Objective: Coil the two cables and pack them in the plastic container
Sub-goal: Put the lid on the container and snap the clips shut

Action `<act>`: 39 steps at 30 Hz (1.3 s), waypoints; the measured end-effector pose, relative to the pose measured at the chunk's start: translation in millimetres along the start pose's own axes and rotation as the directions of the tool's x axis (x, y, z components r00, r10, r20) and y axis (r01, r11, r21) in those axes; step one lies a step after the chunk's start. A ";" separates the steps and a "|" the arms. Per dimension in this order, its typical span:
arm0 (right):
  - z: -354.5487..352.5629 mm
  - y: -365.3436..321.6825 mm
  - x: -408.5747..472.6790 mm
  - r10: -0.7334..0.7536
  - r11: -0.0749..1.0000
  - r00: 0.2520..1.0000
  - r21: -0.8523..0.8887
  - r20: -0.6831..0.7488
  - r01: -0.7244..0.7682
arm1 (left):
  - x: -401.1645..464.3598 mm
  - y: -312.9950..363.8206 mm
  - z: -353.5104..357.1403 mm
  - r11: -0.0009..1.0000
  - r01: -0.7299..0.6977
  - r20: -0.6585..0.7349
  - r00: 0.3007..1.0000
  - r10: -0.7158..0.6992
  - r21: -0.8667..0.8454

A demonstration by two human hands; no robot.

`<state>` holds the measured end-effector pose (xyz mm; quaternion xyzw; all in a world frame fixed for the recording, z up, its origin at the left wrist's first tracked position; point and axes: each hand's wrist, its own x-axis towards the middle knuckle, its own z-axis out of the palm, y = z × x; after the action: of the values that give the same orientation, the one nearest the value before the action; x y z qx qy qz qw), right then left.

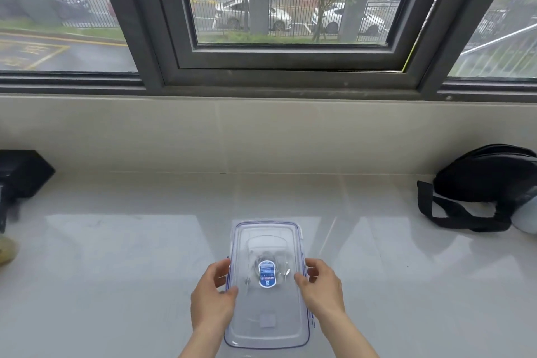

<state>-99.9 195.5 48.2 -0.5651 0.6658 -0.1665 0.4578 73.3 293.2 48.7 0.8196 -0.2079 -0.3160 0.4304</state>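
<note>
A clear plastic container [266, 325] with a blue-edged lid lies on the pale counter in front of me. A blue and white label [266, 274] sits on the middle of the lid. Coiled cables [280, 263] show dimly through the lid, beneath and around the label. My left hand [213, 296] grips the container's left edge, thumb on the lid. My right hand [319, 289] grips the right edge in the same way, thumb on top.
A black waist bag [482, 192] with a strap lies at the right rear of the counter. A dark object [20, 174] sits at the far left. A tiled ledge and window frame rise behind the counter.
</note>
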 end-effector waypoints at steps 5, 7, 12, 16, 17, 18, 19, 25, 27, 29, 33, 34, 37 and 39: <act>2.7 5.9 -3.9 0.035 0.999 0.999 0.028 0.029 -0.035 | -3.9 -6.1 -0.2 0.997 -0.030 -0.003 1.000 0.030 0.078; 3.6 9.4 -4.6 0.040 0.998 0.998 0.039 0.039 -0.042 | -5.1 -9.2 -1.0 0.995 -0.039 -0.001 0.999 0.039 0.096; 5.0 12.9 -2.3 0.026 0.998 0.999 0.059 0.041 -0.029 | -1.0 -11.8 -1.4 0.991 -0.068 0.029 0.997 0.065 0.112; 3.7 15.3 -0.4 0.077 0.984 0.991 0.149 0.106 -0.092 | 5.6 -11.1 -1.1 0.995 -0.055 0.041 0.998 0.052 0.088; 3.3 15.6 0.6 0.095 0.976 0.987 0.182 0.130 -0.118 | 8.3 -10.0 -0.4 0.996 -0.038 0.037 0.999 0.035 0.082; 3.1 15.8 1.8 0.105 0.968 0.983 0.212 0.150 -0.136 | 11.5 -9.2 0.8 0.997 -0.028 0.036 0.999 0.025 0.072; 3.6 15.4 3.2 0.113 0.960 0.980 0.237 0.164 -0.150 | 14.7 -8.6 2.0 0.998 -0.019 0.037 0.999 0.017 0.065; 11.7 6.5 14.7 0.136 0.926 0.975 0.328 0.173 -0.188 | 30.9 -10.2 4.9 1.000 0.010 0.000 1.000 -0.010 0.020; 10.3 5.4 17.1 0.156 0.908 0.969 0.357 0.193 -0.217 | 34.2 -14.7 5.8 0.996 0.089 -0.005 0.996 -0.089 0.012; 7.4 7.7 19.4 0.179 0.893 0.961 0.376 0.211 -0.249 | 36.2 -17.0 6.7 0.970 0.237 0.051 0.971 -0.235 -0.061; 6.3 14.1 22.8 0.267 0.851 0.926 0.385 0.267 -0.357 | 39.7 -16.0 2.7 0.903 0.389 0.191 0.915 -0.356 -0.183; 6.4 15.1 23.0 0.290 0.839 0.914 0.384 0.284 -0.386 | 41.7 -15.5 -0.1 0.903 0.390 0.208 0.913 -0.352 -0.180; 3.9 16.7 23.8 0.315 0.827 0.892 0.368 0.323 -0.425 | 50.4 -19.2 -6.8 0.920 0.362 0.213 0.920 -0.328 -0.150; 1.5 13.8 22.4 0.306 0.829 0.893 0.369 0.331 -0.421 | 53.9 -17.1 -9.7 0.934 0.336 0.209 0.929 -0.307 -0.123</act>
<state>-105.7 179.9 27.8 -0.3279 0.6430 -0.1439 0.6770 119.7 275.0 20.3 0.7730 -0.0845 -0.4730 0.4142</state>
